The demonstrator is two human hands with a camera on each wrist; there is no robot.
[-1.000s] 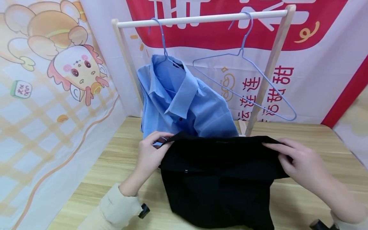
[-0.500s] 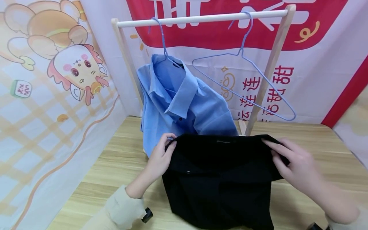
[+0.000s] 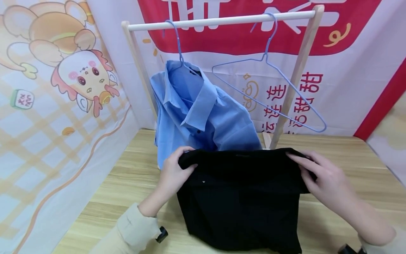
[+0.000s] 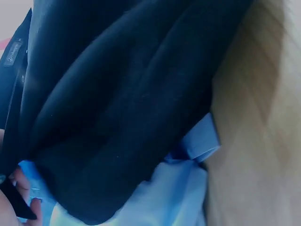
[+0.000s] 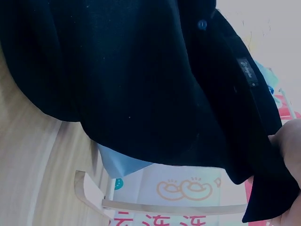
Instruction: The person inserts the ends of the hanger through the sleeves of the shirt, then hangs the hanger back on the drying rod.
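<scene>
A black cloth garment (image 3: 241,215) hangs in front of me, stretched between both hands, its lower part over the table. My left hand (image 3: 173,174) pinches its upper left corner between thumb and fingers. At the upper right corner my right hand (image 3: 328,178) holds the edge with thumb and fingers. A sewn label (image 5: 247,71) and a small button (image 5: 202,24) show on the garment in the right wrist view. Just behind it, a light blue collared shirt (image 3: 223,109) hangs on a blue hanger (image 3: 179,44). The garment's exact kind is unclear.
The rack has a white rail (image 3: 222,22) and wooden posts (image 3: 298,74). A bare blue wire hanger (image 3: 264,58) hangs on its right half. The wood-grain table (image 3: 355,158) meets printed cloth walls (image 3: 127,63) at left and back.
My left hand has shifted slightly right and changed its grip on the garment's corner. The right hand keeps its hold and barely moves. The blue shirt and the bare hanger stay in place.
</scene>
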